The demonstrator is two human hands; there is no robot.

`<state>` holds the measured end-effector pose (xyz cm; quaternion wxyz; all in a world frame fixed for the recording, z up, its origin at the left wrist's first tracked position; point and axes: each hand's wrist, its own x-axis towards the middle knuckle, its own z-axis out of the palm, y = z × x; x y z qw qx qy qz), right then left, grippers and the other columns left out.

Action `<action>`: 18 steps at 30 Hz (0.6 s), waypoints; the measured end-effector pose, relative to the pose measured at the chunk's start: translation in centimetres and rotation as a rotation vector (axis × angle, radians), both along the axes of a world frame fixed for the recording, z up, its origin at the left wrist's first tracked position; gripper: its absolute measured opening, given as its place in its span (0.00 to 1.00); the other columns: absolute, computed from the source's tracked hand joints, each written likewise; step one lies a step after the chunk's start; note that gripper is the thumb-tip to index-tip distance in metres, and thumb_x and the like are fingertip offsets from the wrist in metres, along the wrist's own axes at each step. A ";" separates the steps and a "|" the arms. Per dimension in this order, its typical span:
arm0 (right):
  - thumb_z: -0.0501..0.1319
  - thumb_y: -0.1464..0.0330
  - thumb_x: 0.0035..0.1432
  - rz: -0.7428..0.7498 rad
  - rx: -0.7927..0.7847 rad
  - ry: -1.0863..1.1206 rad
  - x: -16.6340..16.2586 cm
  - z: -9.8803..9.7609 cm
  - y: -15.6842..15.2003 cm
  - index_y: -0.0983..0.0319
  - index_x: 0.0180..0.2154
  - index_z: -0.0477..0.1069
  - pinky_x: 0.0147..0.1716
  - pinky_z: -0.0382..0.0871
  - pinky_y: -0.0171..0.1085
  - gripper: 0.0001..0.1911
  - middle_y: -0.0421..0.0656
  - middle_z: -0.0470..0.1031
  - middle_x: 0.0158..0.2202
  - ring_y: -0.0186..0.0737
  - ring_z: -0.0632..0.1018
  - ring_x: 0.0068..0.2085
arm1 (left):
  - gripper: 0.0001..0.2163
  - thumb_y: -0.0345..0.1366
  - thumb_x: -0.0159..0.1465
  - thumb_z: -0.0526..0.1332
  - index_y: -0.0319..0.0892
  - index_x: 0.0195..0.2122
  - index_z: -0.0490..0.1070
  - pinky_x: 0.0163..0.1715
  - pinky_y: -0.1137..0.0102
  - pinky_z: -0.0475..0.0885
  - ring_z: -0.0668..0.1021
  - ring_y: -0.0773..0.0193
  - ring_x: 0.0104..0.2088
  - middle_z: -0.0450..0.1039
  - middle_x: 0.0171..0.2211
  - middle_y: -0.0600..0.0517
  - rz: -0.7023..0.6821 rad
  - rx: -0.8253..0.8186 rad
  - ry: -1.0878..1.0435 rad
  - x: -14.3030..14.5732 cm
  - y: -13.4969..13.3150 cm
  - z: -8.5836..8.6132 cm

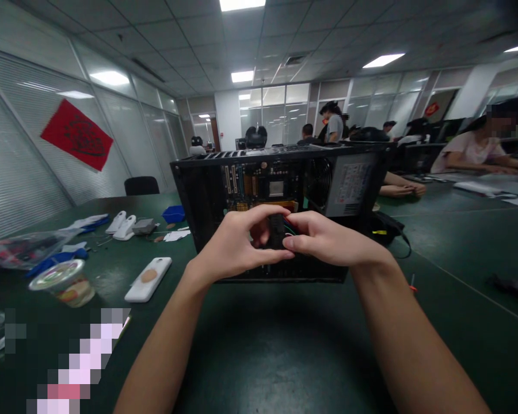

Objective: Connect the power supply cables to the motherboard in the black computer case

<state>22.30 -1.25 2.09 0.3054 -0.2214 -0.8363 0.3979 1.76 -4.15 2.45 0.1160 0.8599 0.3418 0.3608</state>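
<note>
An open black computer case [198,190] stands on its side on the dark green table [259,356], showing a motherboard [259,184], a fan and a grey power supply [354,184]. My left hand [233,244] and my right hand [328,238] meet in front of the case opening. Both are closed around a small black connector [277,230] with green and red wires trailing from it. Left thumb and fingers pinch it from the left, right fingers from the right.
Left of me lie a white phone [149,279], a lidded plastic cup [64,282], a clear bag, white parts and a blue tray [174,214]. A black cable [392,230] lies right of the case. Other people sit at tables behind and to the right.
</note>
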 end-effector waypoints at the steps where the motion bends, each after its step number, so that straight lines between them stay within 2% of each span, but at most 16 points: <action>1: 0.61 0.63 0.56 0.002 -0.001 -0.002 0.0 0.0 -0.1 0.62 0.38 0.75 0.35 0.68 0.34 0.11 0.41 0.75 0.33 0.38 0.73 0.35 | 0.27 0.45 0.56 0.71 0.43 0.56 0.71 0.30 0.73 0.70 0.75 0.66 0.30 0.75 0.32 0.53 0.011 0.034 0.006 0.0 -0.1 0.1; 8: 0.62 0.64 0.54 0.022 -0.040 -0.037 0.3 -0.1 -0.3 0.63 0.37 0.74 0.32 0.67 0.33 0.10 0.40 0.74 0.33 0.36 0.71 0.33 | 0.26 0.45 0.54 0.72 0.45 0.53 0.74 0.43 0.68 0.74 0.80 0.57 0.43 0.79 0.46 0.49 0.005 0.168 0.034 0.0 -0.1 0.1; 18: 0.62 0.64 0.50 -0.026 -0.130 0.025 0.0 0.1 -0.4 0.62 0.34 0.74 0.35 0.67 0.35 0.10 0.40 0.74 0.32 0.39 0.72 0.35 | 0.25 0.43 0.55 0.71 0.43 0.54 0.73 0.43 0.69 0.75 0.80 0.57 0.44 0.79 0.45 0.48 0.013 0.158 0.008 0.5 0.1 0.0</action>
